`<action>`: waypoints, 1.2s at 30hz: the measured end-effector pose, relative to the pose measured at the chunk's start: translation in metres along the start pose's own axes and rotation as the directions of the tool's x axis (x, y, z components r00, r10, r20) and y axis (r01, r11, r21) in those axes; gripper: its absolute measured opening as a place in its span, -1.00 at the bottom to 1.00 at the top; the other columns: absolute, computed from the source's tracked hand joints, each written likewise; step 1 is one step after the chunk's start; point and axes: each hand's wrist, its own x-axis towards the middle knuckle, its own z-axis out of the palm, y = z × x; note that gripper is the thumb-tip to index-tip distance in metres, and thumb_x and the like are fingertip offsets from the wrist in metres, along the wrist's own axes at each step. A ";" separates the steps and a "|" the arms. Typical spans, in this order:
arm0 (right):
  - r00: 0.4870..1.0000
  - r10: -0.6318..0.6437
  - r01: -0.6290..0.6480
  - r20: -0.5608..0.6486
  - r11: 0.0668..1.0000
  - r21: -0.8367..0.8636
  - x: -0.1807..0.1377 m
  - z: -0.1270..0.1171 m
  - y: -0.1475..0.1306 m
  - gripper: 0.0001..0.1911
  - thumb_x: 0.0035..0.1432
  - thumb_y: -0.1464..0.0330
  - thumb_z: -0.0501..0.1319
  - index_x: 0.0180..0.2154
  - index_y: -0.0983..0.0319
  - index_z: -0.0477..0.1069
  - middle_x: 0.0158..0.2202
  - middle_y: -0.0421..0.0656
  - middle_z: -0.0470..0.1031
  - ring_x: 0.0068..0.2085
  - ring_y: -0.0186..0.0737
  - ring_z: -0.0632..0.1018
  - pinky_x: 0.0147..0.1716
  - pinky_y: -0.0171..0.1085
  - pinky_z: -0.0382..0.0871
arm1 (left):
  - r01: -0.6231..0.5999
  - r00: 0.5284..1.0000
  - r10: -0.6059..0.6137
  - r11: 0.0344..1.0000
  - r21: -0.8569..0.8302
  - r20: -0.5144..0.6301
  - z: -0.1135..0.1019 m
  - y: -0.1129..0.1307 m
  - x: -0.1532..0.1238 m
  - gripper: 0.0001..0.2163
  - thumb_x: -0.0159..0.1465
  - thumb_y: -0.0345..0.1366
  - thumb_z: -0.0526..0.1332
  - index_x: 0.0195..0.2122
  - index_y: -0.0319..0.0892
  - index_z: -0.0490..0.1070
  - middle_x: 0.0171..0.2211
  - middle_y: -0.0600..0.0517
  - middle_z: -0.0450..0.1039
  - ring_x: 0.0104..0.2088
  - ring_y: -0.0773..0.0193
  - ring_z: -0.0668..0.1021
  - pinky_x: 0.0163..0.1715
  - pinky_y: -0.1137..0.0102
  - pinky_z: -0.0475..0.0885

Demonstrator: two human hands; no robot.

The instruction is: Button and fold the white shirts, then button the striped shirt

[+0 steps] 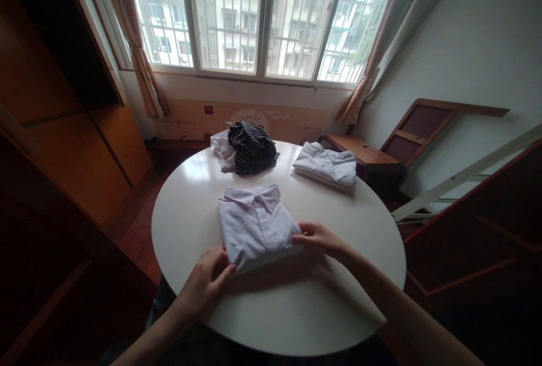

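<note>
A folded white collared shirt (258, 227) lies in front of me, its collar pointing toward the window. My left hand (208, 275) grips the shirt's near left corner, thumb on the near side and fingers curled at the edge. At the near right corner, my right hand (315, 237) pinches the fabric between thumb and fingers. Farther back on the right lies a folded stack of white shirts (326, 164). A crumpled black striped garment (253, 148) sits at the back, against a crumpled white garment (222, 148) on its left.
Everything rests on a round white table (186, 216). Beyond it are a low wooden cabinet (362, 148) and a barred window (226, 16) with tied curtains. Wooden furniture (80, 151) stands on the left, and a pale ladder (466, 177) slants on the right.
</note>
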 end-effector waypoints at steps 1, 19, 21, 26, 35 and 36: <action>0.999 -0.016 0.014 -0.040 0.999 -0.042 0.000 0.001 -0.001 -0.63 -0.17 0.10 0.24 -0.55 0.30 0.32 -0.59 -0.28 0.28 -0.54 -0.40 0.30 -0.55 -0.39 0.12 | -0.017 1.000 0.017 1.000 0.024 -0.011 0.001 0.000 0.000 -0.82 0.13 -0.19 0.08 -0.41 -0.18 0.37 -0.25 -0.06 0.40 -0.22 0.18 0.41 -0.19 0.30 0.34; 0.994 -0.012 -0.011 -0.112 0.980 -0.200 -0.026 0.024 -0.004 -0.72 -0.12 0.16 0.21 -0.48 0.27 0.45 -0.48 -0.17 0.45 -0.40 -0.19 0.44 -0.44 -0.31 0.26 | 0.016 0.999 -0.025 0.979 0.205 0.043 -0.012 -0.005 0.015 -0.73 0.17 -0.12 -0.02 -0.53 -0.16 0.29 -0.50 0.05 0.36 -0.44 0.25 0.39 -0.39 0.42 0.24; 0.994 0.033 -0.056 -0.100 0.969 -0.240 -0.022 0.018 -0.002 -0.69 -0.13 0.14 0.21 -0.52 0.28 0.42 -0.52 -0.18 0.44 -0.45 -0.24 0.43 -0.48 -0.33 0.24 | 0.019 0.994 -0.051 0.954 0.299 0.101 -0.017 -0.004 0.020 -0.72 0.16 -0.11 -0.01 -0.56 -0.15 0.27 -0.53 0.06 0.36 -0.47 0.26 0.39 -0.44 0.43 0.20; 0.967 0.074 -0.101 -0.245 0.990 -0.097 0.002 -0.012 0.001 -0.59 -0.09 0.04 0.14 -0.47 0.29 0.36 -0.53 -0.16 0.40 -0.51 -0.32 0.39 -0.55 -0.36 0.21 | 0.109 0.992 -0.122 0.938 0.329 0.019 -0.042 0.000 0.060 -0.60 0.13 0.06 -0.07 -0.56 -0.17 0.27 -0.59 0.06 0.34 -0.55 0.28 0.38 -0.54 0.46 0.18; 0.848 0.170 -0.041 -0.501 0.965 0.258 0.076 -0.021 -0.009 -0.73 -0.27 0.24 0.28 -0.52 0.28 0.31 -0.63 -0.27 0.32 -0.56 -0.41 0.33 -0.54 -0.38 0.16 | 0.241 0.965 -0.239 0.971 0.000 -0.111 -0.014 -0.016 0.169 -0.57 0.05 0.02 0.06 -0.36 -0.29 0.42 -0.41 -0.06 0.46 -0.33 0.13 0.47 -0.37 0.40 0.29; 0.836 0.142 0.000 -0.530 0.966 0.259 0.080 -0.020 -0.009 -0.73 -0.29 0.26 0.28 -0.54 0.29 0.30 -0.62 -0.26 0.33 -0.55 -0.40 0.34 -0.52 -0.38 0.17 | 0.223 0.967 -0.227 0.974 -0.047 -0.117 -0.009 -0.020 0.173 -0.60 0.05 -0.01 0.07 -0.40 -0.28 0.43 -0.44 -0.05 0.47 -0.35 0.14 0.47 -0.38 0.40 0.29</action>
